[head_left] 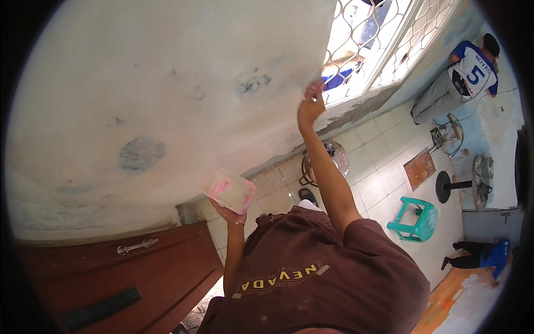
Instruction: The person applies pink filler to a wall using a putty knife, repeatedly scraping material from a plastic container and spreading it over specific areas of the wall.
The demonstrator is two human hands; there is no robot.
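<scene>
My left hand (232, 212) holds up a shallow clear plastic tub (227, 188) smeared with pink and white paste, cupping it from below at chest height. My right hand (310, 107) is raised at arm's length against the pale, patchy plastered wall (167, 94), right at the wall's edge beside the window. Its fingers pinch a small pale piece (315, 87) flat on the plaster; what that piece is I cannot tell. Grey-blue blotches mark the wall to the left of the hand.
A window with a white metal grille (378, 39) adjoins the wall. A brown wooden door (122, 273) with a metal handle is at lower left. On the tiled floor are a teal plastic stool (414, 219), a round metal basin (334, 156) and a fan (464, 181). Another person (464, 75) crouches at the far wall.
</scene>
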